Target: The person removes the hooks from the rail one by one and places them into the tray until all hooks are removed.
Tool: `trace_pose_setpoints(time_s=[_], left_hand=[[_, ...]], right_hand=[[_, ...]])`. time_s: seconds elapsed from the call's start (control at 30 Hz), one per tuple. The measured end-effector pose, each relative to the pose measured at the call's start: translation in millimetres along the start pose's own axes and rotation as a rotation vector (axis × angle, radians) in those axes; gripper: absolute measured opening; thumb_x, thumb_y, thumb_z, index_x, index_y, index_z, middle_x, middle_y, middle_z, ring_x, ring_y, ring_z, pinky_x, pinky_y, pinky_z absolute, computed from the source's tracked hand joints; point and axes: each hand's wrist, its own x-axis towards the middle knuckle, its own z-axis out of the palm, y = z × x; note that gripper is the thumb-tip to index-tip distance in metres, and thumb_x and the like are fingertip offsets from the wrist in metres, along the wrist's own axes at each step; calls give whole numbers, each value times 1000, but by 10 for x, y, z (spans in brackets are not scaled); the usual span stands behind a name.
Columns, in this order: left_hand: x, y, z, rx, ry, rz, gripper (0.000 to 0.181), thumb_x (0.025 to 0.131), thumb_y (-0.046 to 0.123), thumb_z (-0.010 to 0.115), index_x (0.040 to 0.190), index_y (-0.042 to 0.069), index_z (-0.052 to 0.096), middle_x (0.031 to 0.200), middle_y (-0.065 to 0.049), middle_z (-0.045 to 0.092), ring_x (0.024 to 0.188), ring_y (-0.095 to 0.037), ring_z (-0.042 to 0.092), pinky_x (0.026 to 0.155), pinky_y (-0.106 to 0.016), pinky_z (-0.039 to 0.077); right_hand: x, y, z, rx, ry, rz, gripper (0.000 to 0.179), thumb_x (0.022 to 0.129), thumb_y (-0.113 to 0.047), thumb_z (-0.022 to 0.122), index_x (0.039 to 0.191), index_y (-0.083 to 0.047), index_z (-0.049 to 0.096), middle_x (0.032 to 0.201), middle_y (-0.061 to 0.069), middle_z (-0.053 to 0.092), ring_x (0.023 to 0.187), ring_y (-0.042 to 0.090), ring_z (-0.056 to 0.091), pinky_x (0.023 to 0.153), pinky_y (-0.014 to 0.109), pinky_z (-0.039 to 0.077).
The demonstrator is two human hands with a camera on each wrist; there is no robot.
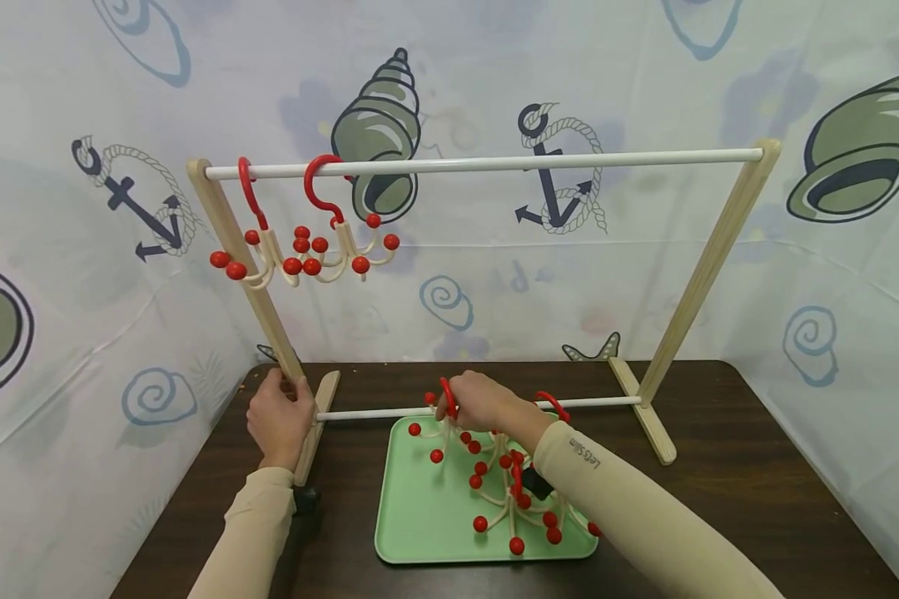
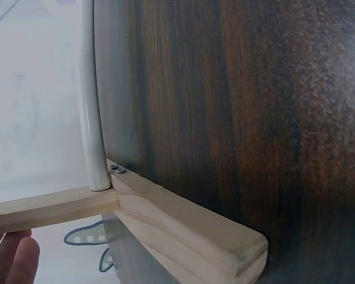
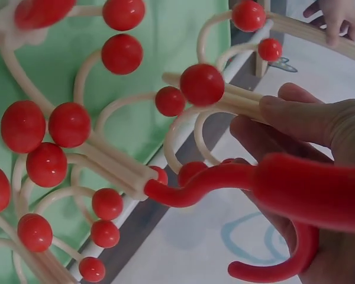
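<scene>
My left hand [image 1: 280, 420] holds the left wooden post [image 1: 258, 308] of a hanging rack near its foot; its fingertips [image 2: 23, 260] show beside the post in the left wrist view. Over the far edge of a green tray [image 1: 415, 516], my right hand [image 1: 483, 401] pinches the cream stem of a hook hanger [image 3: 242, 102] with curved arms tipped in red balls. The hanger's red hook [image 1: 448, 398] curves up beside my fingers. Several similar hangers [image 1: 511, 499] lie tangled on the tray, partly hidden under my right forearm.
Two more hook hangers [image 1: 265, 249] hang at the left end of the rack's white top rod [image 1: 494, 164]. A lower white rod [image 1: 374, 413] runs behind the tray. The right post [image 1: 704, 283] stands on a wooden foot [image 1: 644, 416] on the dark table [image 1: 749, 499].
</scene>
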Motion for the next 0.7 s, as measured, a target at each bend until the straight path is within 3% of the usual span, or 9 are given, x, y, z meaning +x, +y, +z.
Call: trace_pose_setpoints(time_s=[0.2, 0.47, 0.7], left_hand=[[13, 18, 6, 2, -2, -5, 20, 89, 24, 67, 94, 5, 65, 81, -15, 69, 70, -39, 64, 59, -58, 43], [-13, 22, -1, 6, -13, -24, 20, 90, 24, 65, 94, 5, 64, 81, -15, 69, 71, -40, 64, 59, -58, 43], [-4, 32, -5, 9, -9, -11, 21, 90, 24, 66, 95, 3, 65, 79, -15, 69, 69, -38, 65, 57, -57, 43]], right_hand=[[19, 27, 14, -52, -13, 13, 27, 84, 2, 66, 95, -18, 78, 98, -5, 73, 97, 16, 66, 69, 22, 46], [47, 80, 35, -134, -60, 0, 8, 88, -12, 72, 91, -17, 78, 86, -8, 70, 81, 11, 64, 74, 25, 51], [42, 108, 35, -188, -109, 44, 10, 90, -22, 72, 99, -20, 77, 92, -9, 70, 82, 9, 64, 77, 27, 51]])
